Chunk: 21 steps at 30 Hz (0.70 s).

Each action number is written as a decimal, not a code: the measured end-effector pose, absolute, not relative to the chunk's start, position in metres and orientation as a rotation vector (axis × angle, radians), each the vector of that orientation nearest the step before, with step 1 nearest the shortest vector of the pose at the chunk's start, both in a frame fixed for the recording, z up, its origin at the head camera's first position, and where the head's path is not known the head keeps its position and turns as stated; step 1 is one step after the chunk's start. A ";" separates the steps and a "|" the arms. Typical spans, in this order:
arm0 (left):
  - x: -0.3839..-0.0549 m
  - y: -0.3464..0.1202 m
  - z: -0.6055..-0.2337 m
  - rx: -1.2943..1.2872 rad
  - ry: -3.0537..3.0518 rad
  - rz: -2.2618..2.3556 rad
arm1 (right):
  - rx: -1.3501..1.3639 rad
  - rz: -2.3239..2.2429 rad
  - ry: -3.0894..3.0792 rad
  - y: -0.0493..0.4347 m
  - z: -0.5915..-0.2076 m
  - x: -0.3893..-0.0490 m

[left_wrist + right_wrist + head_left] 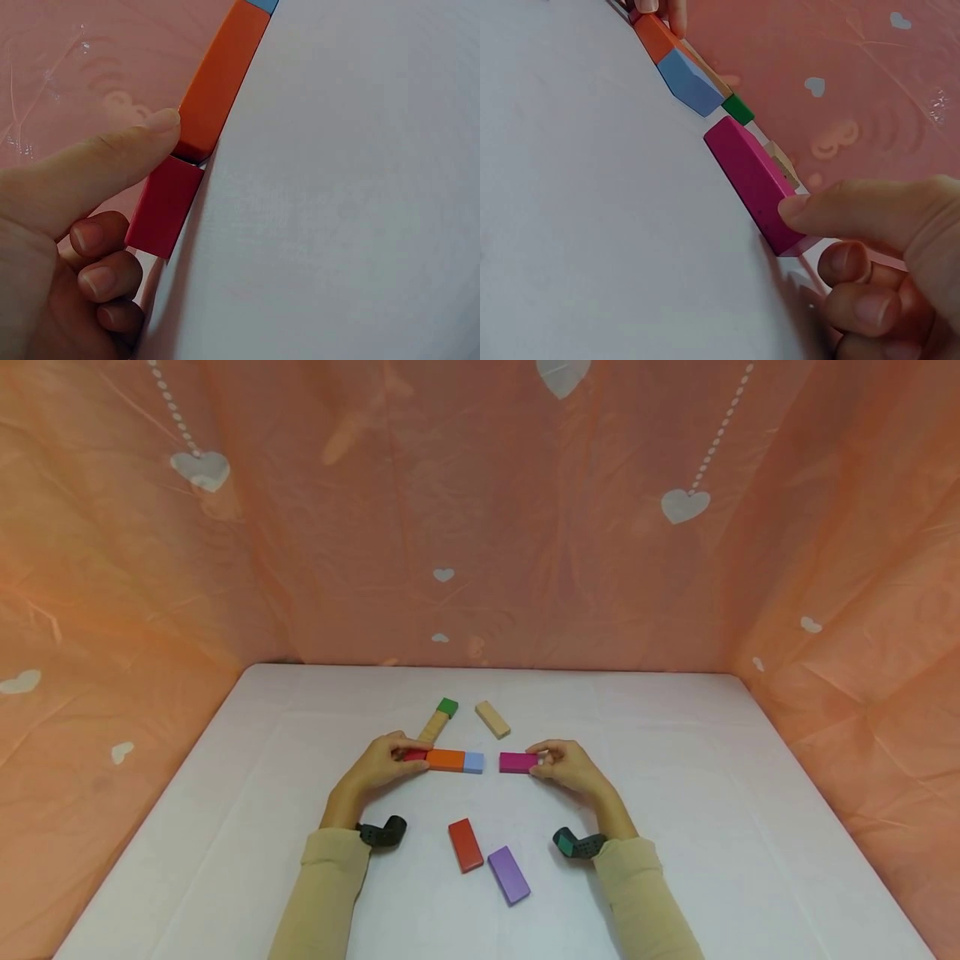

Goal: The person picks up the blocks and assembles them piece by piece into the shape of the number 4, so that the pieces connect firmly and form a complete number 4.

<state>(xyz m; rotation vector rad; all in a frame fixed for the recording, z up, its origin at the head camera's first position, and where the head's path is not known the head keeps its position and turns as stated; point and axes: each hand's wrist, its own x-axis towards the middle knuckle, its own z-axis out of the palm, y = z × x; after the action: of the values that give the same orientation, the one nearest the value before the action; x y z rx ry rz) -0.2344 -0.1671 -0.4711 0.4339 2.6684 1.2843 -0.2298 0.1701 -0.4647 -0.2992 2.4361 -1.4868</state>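
Note:
A short crimson block (pixel 166 206), an orange block (pixel 446 761) and a light blue block (pixel 473 763) lie end to end in a row. At the row's left part my left hand (pixel 381 762) pinches the orange block near its joint with the crimson one, thumb on the near side. Right of the row, with a small gap, lies a magenta block (pixel 517 763). My right hand (pixel 572 767) pinches its right end between thumb and index finger, the other fingers curled. Behind the row a plain wooden block (pixel 433 727) slants up to a green block (pixel 447 707).
Another plain wooden block (pixel 492 719) lies behind the gap. Closer to me, between the forearms, are a red block (pixel 466 845) and a purple block (pixel 509 876). An orange curtain (pixel 480 527) with hearts surrounds the back and sides of the white table (pixel 735 827).

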 end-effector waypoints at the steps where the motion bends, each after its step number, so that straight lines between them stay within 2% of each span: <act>1: -0.234 -0.167 -0.471 0.427 2.663 1.289 | -0.298 -1.484 2.441 0.169 -0.465 -0.229; 5: -0.233 -0.166 -0.470 0.422 2.648 1.306 | -0.283 -1.470 2.449 0.166 -0.456 -0.224; 21: -0.233 -0.167 -0.470 0.450 2.655 1.301 | -0.296 -1.515 2.411 0.164 -0.467 -0.228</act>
<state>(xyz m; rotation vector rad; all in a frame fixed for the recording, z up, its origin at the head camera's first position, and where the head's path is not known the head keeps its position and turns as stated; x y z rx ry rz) -0.2333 -0.1674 -0.4704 0.4500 2.6552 1.3010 -0.2284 0.1641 -0.4672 -0.2962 2.4113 -1.5152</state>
